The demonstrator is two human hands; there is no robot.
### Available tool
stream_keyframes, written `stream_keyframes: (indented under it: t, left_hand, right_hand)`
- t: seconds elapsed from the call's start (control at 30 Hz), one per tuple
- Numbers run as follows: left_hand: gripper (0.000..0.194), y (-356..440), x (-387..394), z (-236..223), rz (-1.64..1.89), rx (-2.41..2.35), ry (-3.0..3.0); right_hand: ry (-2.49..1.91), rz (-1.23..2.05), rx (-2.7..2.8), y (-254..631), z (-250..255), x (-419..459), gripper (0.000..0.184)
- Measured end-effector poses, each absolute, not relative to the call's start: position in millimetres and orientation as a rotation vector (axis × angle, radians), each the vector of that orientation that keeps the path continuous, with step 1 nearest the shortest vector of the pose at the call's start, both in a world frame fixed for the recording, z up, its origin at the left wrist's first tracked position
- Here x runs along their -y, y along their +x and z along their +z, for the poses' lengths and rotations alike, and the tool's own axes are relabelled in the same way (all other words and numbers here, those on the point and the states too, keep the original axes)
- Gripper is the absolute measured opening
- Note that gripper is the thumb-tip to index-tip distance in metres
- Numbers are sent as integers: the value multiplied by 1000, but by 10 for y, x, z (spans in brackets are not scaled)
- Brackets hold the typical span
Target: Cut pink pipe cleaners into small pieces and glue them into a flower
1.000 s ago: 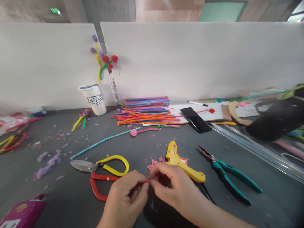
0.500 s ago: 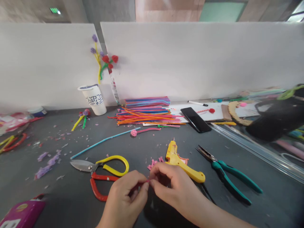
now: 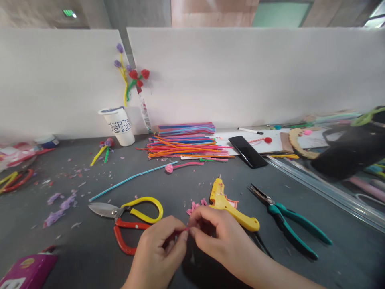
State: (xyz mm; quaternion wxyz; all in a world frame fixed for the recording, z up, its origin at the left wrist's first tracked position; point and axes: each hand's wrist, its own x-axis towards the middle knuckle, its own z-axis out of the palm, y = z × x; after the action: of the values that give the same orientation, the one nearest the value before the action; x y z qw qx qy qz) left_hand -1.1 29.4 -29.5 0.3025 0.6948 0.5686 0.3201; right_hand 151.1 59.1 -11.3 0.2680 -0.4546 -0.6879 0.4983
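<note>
Fingertip to fingertip, my left hand [image 3: 164,249] and my right hand [image 3: 218,237] pinch a small pink piece of pipe cleaner [image 3: 187,229] between them. Most of it is hidden by the fingers. Just behind my right hand lie several short pink pipe cleaner pieces [image 3: 195,206]. A yellow glue gun [image 3: 224,200] rests beyond that hand, its handle close to the wrist. Left of my left hand are scissors [image 3: 126,216] with one yellow and one red handle, lying open.
Teal-handled pliers [image 3: 285,218] lie at the right. Farther back are a blue pipe cleaner [image 3: 132,178], a pink pipe cleaner with a ball end [image 3: 170,168], a colourful pipe cleaner pile [image 3: 186,146], a phone [image 3: 248,151] and a white cup [image 3: 120,126]. Clear sticks [image 3: 325,190] lie far right.
</note>
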Motion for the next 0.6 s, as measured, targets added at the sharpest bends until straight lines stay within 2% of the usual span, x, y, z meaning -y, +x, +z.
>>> stream_keyframes:
  t: [0.6]
  left_hand:
    - [18,1,-298,-293,885,-1512,1855]
  right_hand:
    - [-1222,1331,1866,1519,-133,-586,8]
